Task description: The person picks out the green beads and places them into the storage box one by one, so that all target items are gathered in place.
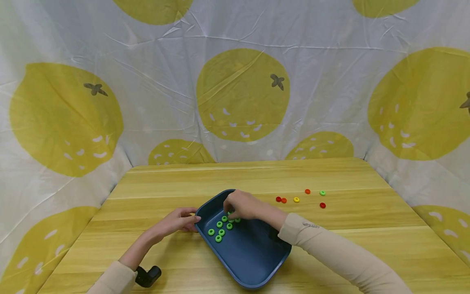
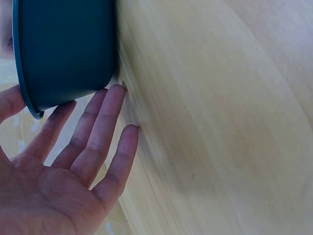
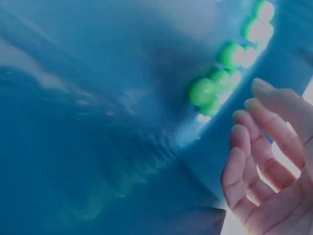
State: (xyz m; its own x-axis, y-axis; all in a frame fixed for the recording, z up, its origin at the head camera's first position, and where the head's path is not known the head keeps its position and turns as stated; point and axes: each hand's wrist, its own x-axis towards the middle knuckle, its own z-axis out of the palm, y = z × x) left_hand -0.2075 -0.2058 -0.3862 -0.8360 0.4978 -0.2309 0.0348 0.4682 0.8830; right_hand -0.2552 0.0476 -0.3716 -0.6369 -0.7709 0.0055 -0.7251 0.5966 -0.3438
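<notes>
A dark blue tray (image 1: pixel 249 257) stands on the table at a slant. Several small green rings (image 1: pixel 219 224) lie on its floor toward the far left end. My left hand (image 1: pixel 180 220) grips the tray's left rim, with the thumb over the edge and fingers against the outer wall (image 2: pixel 63 54), the little finger apart from it. My right hand (image 1: pixel 244 205) reaches into the tray's far end, over some green rings. In the right wrist view its fingers (image 3: pixel 264 156) are loosely bent, with nothing seen between them, beside blurred green rings (image 3: pixel 220 81).
On the table right of the tray lie loose rings: a yellow one (image 1: pixel 296 199), a green one (image 1: pixel 322 192), and several red and orange ones (image 1: pixel 307 191). A black object (image 1: pixel 148 277) is at my left sleeve. A lemon-print cloth (image 1: pixel 323 94) hangs behind the wooden table (image 1: pixel 161 179).
</notes>
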